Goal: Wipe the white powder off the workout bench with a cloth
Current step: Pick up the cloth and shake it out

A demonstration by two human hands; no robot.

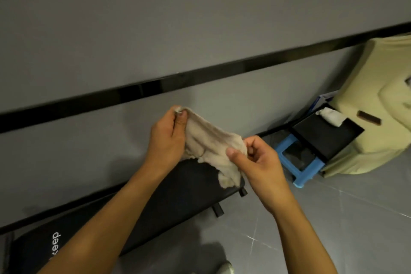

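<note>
A beige cloth (211,147) is stretched in the air between both hands, above the far end of the black padded workout bench (178,193). My left hand (166,138) pinches the cloth's upper corner between thumb and fingers. My right hand (255,160) grips its lower right part, and a loose end hangs down over the bench pad. The bench runs from the lower left to the centre, with white lettering near its left end. No white powder shows on the visible pad; my forearms cover much of it.
A grey wall with a black horizontal strip (200,73) stands close behind the bench. To the right are a blue plastic stool (300,160), a black tray (329,135) holding a white rag (331,115), and a pale yellow fabric-covered object (378,95). Grey tiled floor (344,218) lies at the right.
</note>
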